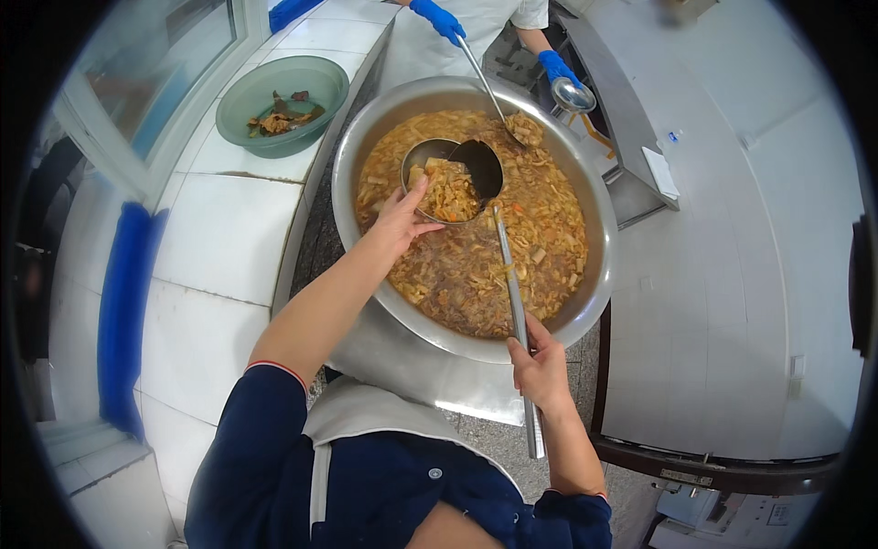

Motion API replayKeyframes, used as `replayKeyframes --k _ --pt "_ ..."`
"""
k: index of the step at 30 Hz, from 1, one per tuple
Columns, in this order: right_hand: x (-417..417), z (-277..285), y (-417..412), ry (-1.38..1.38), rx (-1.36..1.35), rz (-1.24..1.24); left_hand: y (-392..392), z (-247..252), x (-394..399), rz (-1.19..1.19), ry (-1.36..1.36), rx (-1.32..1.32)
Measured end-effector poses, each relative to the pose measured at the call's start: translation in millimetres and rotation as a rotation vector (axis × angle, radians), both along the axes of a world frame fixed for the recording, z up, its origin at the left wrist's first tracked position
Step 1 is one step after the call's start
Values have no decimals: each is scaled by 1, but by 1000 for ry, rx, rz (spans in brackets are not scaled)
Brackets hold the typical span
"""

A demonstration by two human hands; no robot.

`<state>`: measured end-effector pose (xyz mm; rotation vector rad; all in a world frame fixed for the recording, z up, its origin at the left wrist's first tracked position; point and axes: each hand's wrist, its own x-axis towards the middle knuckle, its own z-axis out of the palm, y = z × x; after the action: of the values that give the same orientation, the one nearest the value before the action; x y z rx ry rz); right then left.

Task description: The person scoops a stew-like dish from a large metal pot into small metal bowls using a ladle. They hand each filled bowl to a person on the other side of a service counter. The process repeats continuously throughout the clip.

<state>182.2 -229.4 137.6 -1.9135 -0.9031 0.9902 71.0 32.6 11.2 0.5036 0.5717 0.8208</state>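
Observation:
A wide steel basin [597, 288] full of vegetable stew [466, 281] stands in front of me. My left hand [401, 219] grips the near-left rim of a round metal bowl [418, 152], held over the stew. Chopped stewed vegetables [447, 195] lie in the bowl. My right hand [542, 364] is closed around the long handle of a steel ladle [511, 274]. The ladle's dark head [483, 168] is tipped against the bowl's right side, overlapping its rim.
Across the basin, a co-worker's blue-gloved hand [439, 20] holds another ladle [480, 72], its head loaded with stew. Their other gloved hand [559, 68] holds a metal bowl [573, 96]. A green plastic basin [281, 68] with food scraps stands on the white tiled ledge [219, 226] at left.

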Motion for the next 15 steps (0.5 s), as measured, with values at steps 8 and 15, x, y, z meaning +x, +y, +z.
replayKeyframes --k 8,15 --pt "9 -6 -1 -355 268 80 -10 7 -29 -82 -88 -41" --pt "11 7 18 356 170 -130 -16 17 -83 -38 -120 -133"
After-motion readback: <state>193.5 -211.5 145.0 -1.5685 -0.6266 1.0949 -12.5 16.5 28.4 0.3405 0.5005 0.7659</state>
